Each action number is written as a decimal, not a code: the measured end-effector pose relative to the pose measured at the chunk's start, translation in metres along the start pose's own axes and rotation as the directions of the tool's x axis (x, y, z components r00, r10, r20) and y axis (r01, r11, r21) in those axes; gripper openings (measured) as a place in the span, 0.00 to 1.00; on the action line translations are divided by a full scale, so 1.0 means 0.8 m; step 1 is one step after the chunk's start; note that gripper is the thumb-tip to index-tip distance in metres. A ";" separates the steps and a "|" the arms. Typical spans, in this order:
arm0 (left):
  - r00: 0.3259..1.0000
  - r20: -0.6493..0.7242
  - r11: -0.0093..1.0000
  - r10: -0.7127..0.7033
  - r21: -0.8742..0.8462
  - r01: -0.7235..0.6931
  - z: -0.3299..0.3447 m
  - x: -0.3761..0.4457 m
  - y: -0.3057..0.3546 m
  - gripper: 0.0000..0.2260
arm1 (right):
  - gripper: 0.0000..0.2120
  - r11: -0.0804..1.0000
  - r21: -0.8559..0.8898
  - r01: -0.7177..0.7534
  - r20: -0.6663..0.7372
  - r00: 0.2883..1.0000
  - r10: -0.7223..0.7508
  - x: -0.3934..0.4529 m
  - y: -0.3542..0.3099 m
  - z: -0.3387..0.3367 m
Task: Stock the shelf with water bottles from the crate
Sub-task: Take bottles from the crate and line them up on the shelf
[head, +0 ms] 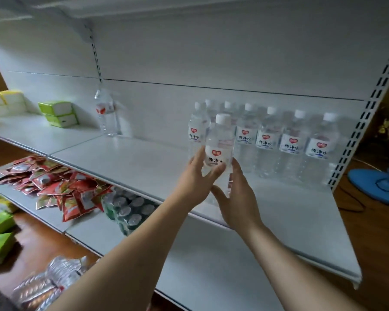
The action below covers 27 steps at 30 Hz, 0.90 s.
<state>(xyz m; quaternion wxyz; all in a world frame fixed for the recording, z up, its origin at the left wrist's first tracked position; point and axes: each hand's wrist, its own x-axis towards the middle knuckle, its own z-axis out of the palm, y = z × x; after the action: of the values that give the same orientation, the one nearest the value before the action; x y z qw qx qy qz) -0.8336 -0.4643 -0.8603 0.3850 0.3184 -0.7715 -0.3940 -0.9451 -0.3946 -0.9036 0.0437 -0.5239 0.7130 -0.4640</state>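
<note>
Hands met around one water bottle (219, 142) over the white shelf (126, 162): the left hand (197, 178) curled its fingers round the front, while the right hand (238, 194) cupped the side with loosely spread fingers. Stocked bottles (288, 140) stood in a row just behind and to the right.

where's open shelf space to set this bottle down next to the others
The middle shelf is bare between the lone bottle at the back and the bottle row, and along the front edge before that row. The row itself is packed to the right upright. The held bottle sits at its left end.
</note>
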 end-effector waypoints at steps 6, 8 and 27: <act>0.993 -0.018 0.972 -0.115 0.204 0.117 0.011 0.049 -0.069 0.31 | 0.41 0.995 -0.087 -0.047 -0.095 0.995 0.038 0.050 0.012 0.033; 0.994 0.012 0.964 -0.108 0.246 0.102 0.013 0.057 -0.087 0.30 | 0.41 0.991 -0.113 -0.068 -0.104 0.993 0.057 0.067 0.015 0.043; 0.990 0.073 0.970 -0.117 0.224 0.098 0.006 0.060 -0.092 0.28 | 0.32 0.921 -0.326 -0.212 -0.109 0.976 0.186 0.087 0.011 0.061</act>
<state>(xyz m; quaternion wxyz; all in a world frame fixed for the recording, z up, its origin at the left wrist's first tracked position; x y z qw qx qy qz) -0.8476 -0.5367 -0.9083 0.2918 0.3833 -0.8077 -0.3398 -0.9552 -0.4795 -0.9079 -0.0265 -0.4305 0.8323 -0.3482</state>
